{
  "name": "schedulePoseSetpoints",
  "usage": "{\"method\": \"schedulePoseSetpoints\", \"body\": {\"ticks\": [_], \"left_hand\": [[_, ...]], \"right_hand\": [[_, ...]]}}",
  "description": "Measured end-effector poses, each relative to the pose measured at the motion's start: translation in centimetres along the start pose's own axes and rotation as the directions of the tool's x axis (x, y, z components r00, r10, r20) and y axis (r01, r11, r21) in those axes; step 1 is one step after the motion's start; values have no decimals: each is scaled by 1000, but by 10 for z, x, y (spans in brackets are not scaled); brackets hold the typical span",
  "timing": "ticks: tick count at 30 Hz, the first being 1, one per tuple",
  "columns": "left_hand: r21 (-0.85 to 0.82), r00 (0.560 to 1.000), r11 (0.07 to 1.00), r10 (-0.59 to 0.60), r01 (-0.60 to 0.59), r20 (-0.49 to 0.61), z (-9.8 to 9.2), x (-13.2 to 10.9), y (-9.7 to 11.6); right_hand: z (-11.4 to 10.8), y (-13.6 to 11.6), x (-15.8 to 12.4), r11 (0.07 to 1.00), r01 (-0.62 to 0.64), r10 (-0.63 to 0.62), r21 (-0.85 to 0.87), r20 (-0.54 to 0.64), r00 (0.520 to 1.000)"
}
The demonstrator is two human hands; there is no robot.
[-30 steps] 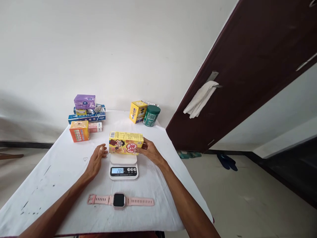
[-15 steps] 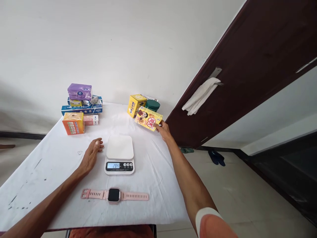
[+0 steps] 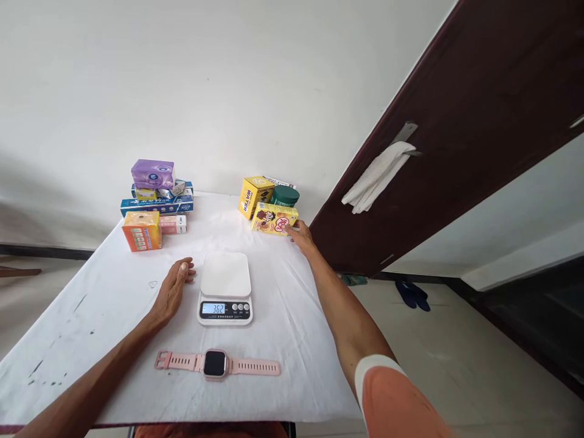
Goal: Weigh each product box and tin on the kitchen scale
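My right hand [image 3: 301, 236] grips the right end of a yellow snack box [image 3: 272, 219] with a cartoon figure on it. The box stands in front of a dark green lidded jar [image 3: 285, 196] and a yellow carton marked WATER [image 3: 253, 196]. Resting on the tablecloth, my left hand [image 3: 175, 288] holds nothing, its fingers apart. Just right of it sits a white kitchen scale [image 3: 226, 275], nothing on its plate, its lit display appearing to read 362. A pink-strapped smartwatch [image 3: 215, 364] lies stretched out in front of the scale.
At the back left, a purple tissue pack [image 3: 153, 174] tops a stack of blue boxes [image 3: 157, 205]. An orange pack [image 3: 142, 231] and a pink box [image 3: 174, 224] are in front. Right of the table stands a dark door [image 3: 438, 134] with a white cloth [image 3: 378, 176] over its handle.
My right hand has set the tilted snack box more level beside the jar. The scale display went from about 284 to about 362. The view has shifted slightly; my left hand stays beside the scale.
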State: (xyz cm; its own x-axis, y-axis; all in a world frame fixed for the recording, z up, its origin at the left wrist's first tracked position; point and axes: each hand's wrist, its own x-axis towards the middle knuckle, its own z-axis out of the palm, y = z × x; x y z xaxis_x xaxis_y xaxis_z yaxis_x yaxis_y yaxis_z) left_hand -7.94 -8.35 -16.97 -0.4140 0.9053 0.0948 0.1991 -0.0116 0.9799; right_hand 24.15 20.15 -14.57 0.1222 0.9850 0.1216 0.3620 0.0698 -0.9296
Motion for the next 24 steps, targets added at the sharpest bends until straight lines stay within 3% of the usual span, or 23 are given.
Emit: {"method": "schedulePoseSetpoints", "body": {"ticks": [5,11,15,20,22,24], "left_hand": [[-8,1000,1000,20,-20,3,0,0,-2],[-4,1000,1000,26,-26,2,3,1,-9],[81,997,993,80,-81,10,0,-1,-1],[347,940,879,342,-326,14,-32,8,40],[475,903,815,420,-333,-88,-50,21,56],[605,852,755,470,-252,-231,-65,40,66]], "right_hand": [[-5,7,-40,999,-2,3,34,-36,999],[26,8,-127,973,-30,-4,227,150,989],[42,-1,-162,934,-82,1,347,227,974],[42,4,-170,939,-60,-5,338,187,982],[40,9,-169,947,-36,-22,320,175,984],[38,11,-170,950,-15,-40,311,170,985]]}}
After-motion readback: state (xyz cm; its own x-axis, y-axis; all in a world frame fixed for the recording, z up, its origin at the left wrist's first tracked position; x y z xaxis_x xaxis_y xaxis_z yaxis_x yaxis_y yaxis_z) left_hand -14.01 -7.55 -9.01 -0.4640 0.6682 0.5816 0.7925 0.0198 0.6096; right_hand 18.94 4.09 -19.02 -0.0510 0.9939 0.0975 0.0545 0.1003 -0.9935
